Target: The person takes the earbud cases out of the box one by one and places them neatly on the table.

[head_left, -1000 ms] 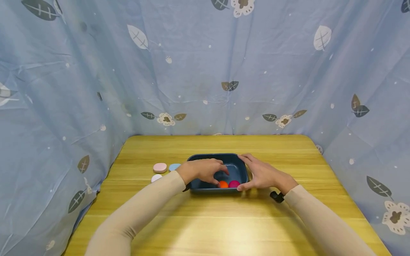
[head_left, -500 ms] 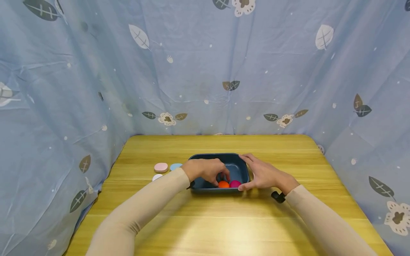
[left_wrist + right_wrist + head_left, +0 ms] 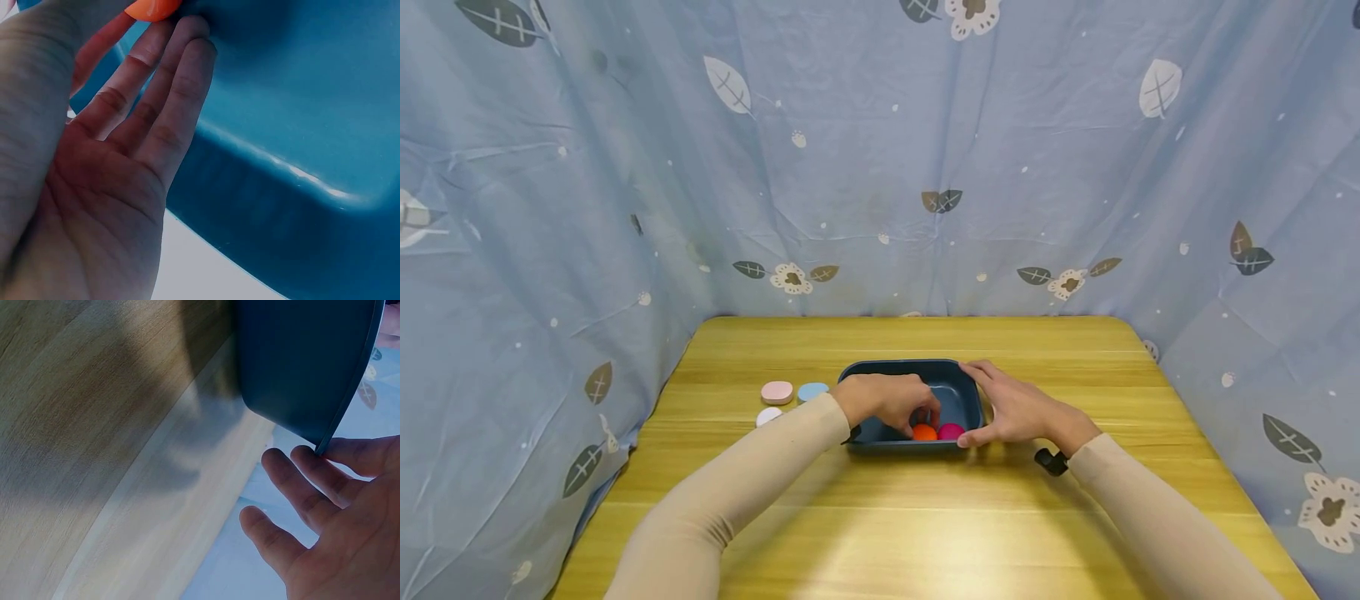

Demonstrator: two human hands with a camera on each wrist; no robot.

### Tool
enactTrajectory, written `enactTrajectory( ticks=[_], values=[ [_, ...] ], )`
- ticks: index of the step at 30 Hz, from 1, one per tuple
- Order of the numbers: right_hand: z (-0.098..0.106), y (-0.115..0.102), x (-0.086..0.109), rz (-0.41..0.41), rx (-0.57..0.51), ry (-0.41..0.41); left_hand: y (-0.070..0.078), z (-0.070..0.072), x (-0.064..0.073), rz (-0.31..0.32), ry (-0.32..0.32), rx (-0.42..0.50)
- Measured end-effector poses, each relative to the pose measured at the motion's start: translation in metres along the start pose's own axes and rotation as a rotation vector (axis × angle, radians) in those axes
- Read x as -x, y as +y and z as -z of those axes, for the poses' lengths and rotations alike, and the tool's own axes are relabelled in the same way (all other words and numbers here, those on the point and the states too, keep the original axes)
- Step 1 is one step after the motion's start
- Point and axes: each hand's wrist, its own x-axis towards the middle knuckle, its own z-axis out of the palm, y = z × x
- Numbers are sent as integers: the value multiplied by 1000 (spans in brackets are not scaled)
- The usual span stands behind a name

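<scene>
A dark blue rectangular basin [image 3: 958, 404] stands mid-table. Inside, near its front wall, an orange ball [image 3: 925, 433] lies beside a magenta ball [image 3: 951, 431]. My left hand [image 3: 887, 400] reaches down into the basin, thumb and forefinger around the orange ball. In the left wrist view, that ball [image 3: 153, 9] shows only partly at the top edge, and the other fingers extend near the basin's floor. My right hand [image 3: 1015, 408] spans the basin's right end, thumb at the front rim and fingers at the far corner. The right wrist view shows fingertips touching the rim [image 3: 320, 449].
Left of the basin lie a pink oval piece [image 3: 777, 392], a light blue one [image 3: 812, 392] and a white round one [image 3: 768, 416], the last two partly behind the left sleeve. A patterned blue curtain [image 3: 880, 167] hangs around the wooden table [image 3: 910, 533].
My left hand's fingers have curled inward and closed around the orange ball. The right hand keeps its place at the basin's end.
</scene>
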Motion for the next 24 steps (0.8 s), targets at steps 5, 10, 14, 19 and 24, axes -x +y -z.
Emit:
enactTrajectory(
  ticks=[5,10,14,19,24],
  values=[
    [1,0,0,4,2,1,0,0,0,11,4,-18],
    [1,0,0,3,2,-3,0,-2,1,22,17,-41],
    [0,0,-1,4,2,1,-1,-1,5,31,43,-46],
    [-1,1,-1,10,11,7,-4,-4,11,49,98,-67],
    [0,0,0,3,3,5,-3,-6,22,91,173,-79]
  ],
)
